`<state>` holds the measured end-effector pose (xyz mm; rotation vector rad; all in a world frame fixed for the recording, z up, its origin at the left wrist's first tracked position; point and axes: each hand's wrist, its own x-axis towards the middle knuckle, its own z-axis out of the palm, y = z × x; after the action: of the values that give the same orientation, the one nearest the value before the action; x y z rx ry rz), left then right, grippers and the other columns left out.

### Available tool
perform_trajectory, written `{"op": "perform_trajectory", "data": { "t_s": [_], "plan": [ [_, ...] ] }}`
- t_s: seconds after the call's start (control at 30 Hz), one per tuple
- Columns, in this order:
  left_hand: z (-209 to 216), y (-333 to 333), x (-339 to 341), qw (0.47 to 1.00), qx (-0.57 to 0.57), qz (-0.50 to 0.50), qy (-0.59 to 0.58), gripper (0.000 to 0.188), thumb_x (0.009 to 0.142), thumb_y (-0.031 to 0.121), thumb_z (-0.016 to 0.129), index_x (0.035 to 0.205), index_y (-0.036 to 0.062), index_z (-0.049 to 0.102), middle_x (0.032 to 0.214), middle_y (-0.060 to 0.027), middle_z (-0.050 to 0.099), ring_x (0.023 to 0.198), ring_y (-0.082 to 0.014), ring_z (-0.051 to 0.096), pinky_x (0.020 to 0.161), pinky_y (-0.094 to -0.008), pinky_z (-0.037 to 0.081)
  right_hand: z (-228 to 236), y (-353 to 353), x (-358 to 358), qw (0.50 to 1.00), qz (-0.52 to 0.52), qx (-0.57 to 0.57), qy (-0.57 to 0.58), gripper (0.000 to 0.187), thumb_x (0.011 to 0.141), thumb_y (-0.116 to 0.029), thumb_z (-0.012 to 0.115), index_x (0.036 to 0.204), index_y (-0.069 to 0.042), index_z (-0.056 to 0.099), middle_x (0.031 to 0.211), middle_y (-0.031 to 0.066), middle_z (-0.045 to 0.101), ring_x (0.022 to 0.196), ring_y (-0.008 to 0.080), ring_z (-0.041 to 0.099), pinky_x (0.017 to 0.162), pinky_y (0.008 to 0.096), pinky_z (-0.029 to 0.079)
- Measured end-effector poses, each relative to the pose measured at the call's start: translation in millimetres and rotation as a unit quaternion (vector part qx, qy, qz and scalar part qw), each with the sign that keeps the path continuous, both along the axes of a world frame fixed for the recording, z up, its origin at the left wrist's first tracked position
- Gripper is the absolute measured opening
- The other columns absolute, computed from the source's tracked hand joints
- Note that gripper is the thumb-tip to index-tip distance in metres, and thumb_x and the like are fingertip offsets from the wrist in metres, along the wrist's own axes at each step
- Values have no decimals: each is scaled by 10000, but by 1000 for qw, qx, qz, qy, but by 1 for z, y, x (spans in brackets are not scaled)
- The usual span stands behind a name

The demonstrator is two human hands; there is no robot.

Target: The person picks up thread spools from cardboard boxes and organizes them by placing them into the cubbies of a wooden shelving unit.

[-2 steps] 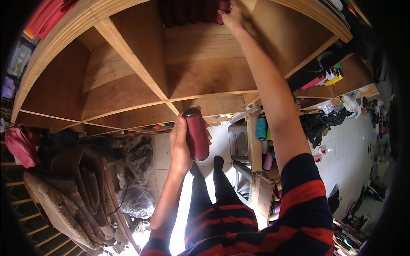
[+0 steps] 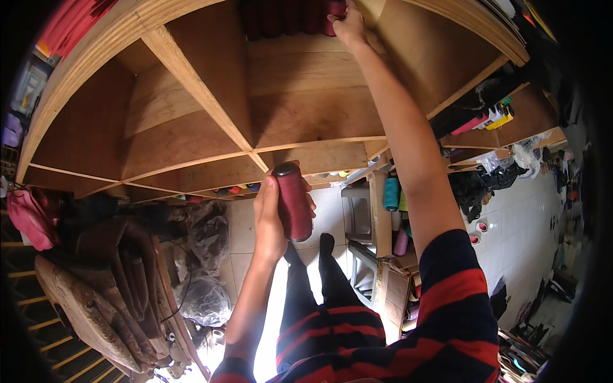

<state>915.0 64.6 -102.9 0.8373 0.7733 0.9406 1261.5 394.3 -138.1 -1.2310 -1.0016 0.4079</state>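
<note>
My left hand (image 2: 271,214) is wrapped round a dark red spool of thread (image 2: 295,203), held nearly upright in front of the wooden shelf. My right hand (image 2: 348,27) reaches deep into a shelf compartment at the top. Its fingers are closed on another dark red spool of thread (image 2: 334,10), at the right end of a row. Several dark red spools (image 2: 284,19) stand close together there, in shadow and partly cut off by the upper edge.
A wooden shelf (image 2: 191,83) with square compartments spans the top. Grey stools (image 2: 357,214) and a teal spool (image 2: 391,193) stand below right. Folded brown material (image 2: 115,287) and clear plastic bags (image 2: 205,300) lie at left. Coloured spools (image 2: 488,118) fill a side shelf.
</note>
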Motion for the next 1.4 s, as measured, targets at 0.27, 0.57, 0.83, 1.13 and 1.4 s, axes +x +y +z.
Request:
{"op": "perform_trajectory", "data": {
  "t_s": [0.27, 0.57, 0.83, 1.13, 1.4],
  "plan": [
    [-5, 1, -8, 999, -9, 30, 13, 650, 1005, 528, 306, 1312, -25, 455, 876, -101, 594, 661, -173, 609, 585, -308, 532, -4, 10, -29, 987, -75, -7, -145, 309, 745, 132, 466, 996, -27, 549, 805, 22, 557, 717, 140, 493, 590, 296, 421],
    [-2, 2, 3, 1000, 4, 13, 8, 644, 1004, 529, 311, 1313, -19, 452, 883, -105, 596, 680, -180, 615, 595, -314, 536, -2, -11, -30, 944, -224, 22, -241, 378, 756, 85, 575, 1123, 0, 545, 969, 120, 642, 927, 223, 602, 770, 310, 502],
    [6, 24, 16, 996, 61, 42, 52, 593, 1037, 473, 231, 1282, -8, 476, 983, -129, 629, 919, -218, 630, 782, -355, 532, 38, -205, -116, 981, 177, -76, -9, 268, 927, -239, 640, 1016, 0, 557, 871, 43, 623, 759, 112, 601, 712, 263, 498],
    [10, 26, 49, 994, 80, 69, 23, 463, 1050, 399, 338, 1144, 13, 577, 1003, -54, 604, 910, -117, 544, 839, -262, 447, 48, -347, -180, 973, 203, -103, -51, 568, 811, -99, 731, 1288, 23, 448, 1096, 161, 622, 976, 204, 629, 852, 327, 508],
    [9, 28, 53, 973, 211, 46, 75, 300, 1024, 227, 468, 1179, 1, 590, 1005, -64, 617, 963, -137, 562, 879, -275, 442, 32, -356, -172, 978, 180, -95, 52, 572, 814, -143, 741, 1278, 47, 466, 1093, 160, 626, 990, 203, 623, 853, 320, 498]
  ]
}}
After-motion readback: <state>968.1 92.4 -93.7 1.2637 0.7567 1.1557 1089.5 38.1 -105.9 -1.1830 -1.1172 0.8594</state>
